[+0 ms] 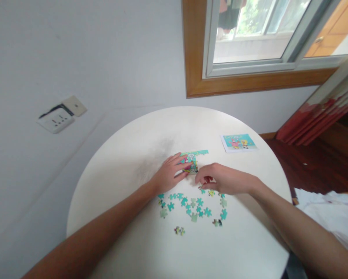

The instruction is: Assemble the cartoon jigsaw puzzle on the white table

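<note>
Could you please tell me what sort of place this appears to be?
Probably a room in a home, judging by the wood-framed window, the red and pale curtain and the round white table with jigsaw pieces on it.

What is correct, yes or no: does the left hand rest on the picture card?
No, the left hand rests on the partly joined puzzle, and the card lies apart, farther to the right.

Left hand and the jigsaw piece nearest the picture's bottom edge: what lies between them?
In the head view, a few loose teal jigsaw pieces lie there on the white tabletop.
</note>
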The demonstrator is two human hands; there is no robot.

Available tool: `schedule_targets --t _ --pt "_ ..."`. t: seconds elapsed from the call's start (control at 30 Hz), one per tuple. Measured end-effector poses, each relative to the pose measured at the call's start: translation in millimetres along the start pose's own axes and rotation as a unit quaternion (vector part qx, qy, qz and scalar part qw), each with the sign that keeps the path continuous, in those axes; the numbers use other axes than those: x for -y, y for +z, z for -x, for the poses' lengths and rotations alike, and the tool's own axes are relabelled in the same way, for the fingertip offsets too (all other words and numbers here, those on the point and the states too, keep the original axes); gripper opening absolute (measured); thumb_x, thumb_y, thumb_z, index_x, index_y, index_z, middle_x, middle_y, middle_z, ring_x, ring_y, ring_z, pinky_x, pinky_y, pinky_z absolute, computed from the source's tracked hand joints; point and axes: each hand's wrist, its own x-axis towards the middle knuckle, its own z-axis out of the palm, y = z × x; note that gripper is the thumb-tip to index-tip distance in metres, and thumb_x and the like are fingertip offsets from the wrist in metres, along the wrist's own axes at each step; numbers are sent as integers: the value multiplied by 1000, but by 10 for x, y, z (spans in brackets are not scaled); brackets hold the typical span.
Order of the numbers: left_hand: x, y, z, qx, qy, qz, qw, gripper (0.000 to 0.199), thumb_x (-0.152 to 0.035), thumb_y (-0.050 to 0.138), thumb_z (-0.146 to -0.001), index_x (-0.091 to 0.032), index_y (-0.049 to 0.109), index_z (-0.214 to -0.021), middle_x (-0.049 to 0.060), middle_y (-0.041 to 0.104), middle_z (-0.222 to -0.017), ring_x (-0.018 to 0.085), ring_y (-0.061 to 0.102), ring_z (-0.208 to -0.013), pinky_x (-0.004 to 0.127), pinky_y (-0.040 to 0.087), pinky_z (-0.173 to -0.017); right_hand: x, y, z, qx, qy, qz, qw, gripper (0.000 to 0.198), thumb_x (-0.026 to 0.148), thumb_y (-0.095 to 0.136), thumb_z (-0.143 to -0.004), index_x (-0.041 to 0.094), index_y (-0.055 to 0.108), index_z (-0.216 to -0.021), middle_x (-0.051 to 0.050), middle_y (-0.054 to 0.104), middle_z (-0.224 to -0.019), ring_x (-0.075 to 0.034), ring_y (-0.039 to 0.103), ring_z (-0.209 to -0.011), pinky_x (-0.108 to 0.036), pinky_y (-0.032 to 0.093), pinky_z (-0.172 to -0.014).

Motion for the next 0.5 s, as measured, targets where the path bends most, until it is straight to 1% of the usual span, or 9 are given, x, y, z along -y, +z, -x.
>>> schedule_targets --t 0.1,0.17,0.23,0.33,0.43,0.5 --pt "15 6 2 0 4 10 1000 38 -37 52 -96 -29 59 -133 6 47 -149 29 35 -142 52 29 -116 -145 -55 -52 -128 21 -20 991 9 19 56 -89 17 64 -89 -4 64 -86 -13 55 -75 -27 43 -70" --pt "20 7 6 -3 10 15 1000 37 -37 53 -96 -28 62 -130 7 48 -148 29 36 -141 53 30 -116 -251 -60 -91 -180 40 -51 982 7 19 56 -88 17 63 -88 -5 65 -87 -14 56 -77 -28 45 -72" --pt "18 3 13 -4 21 19 1000 36 -36 53 -95 -28 62 -129 8 48 -147 29 37 -141 52 32 -115 -335 -45 -126 -202 58 -100 973 7 20 55 -88 17 62 -88 -4 65 -83 -15 58 -76 -29 47 -71" --pt "-2 -10 26 1 37 16 999 37 -35 54 -95 -28 61 -131 8 48 -147 29 38 -140 52 33 -114 -404 -6 -166 -217 76 -155 961 11 23 53 -89 17 62 -88 -2 62 -72 -14 57 -67 -28 47 -64" --pt "-27 -23 35 3 47 7 999 38 -35 55 -95 -29 61 -132 7 48 -147 28 39 -139 51 33 -114 -455 43 -194 -220 87 -147 960 16 24 52 -88 16 65 -90 -1 61 -70 -13 54 -62 -27 45 -61" --pt "-34 -26 38 0 50 3 999 38 -34 56 -94 -29 61 -132 8 49 -146 28 40 -138 50 35 -114 -502 81 -207 -224 109 -144 958 15 24 56 -85 15 66 -91 -1 61 -68 -12 53 -60 -26 44 -58"
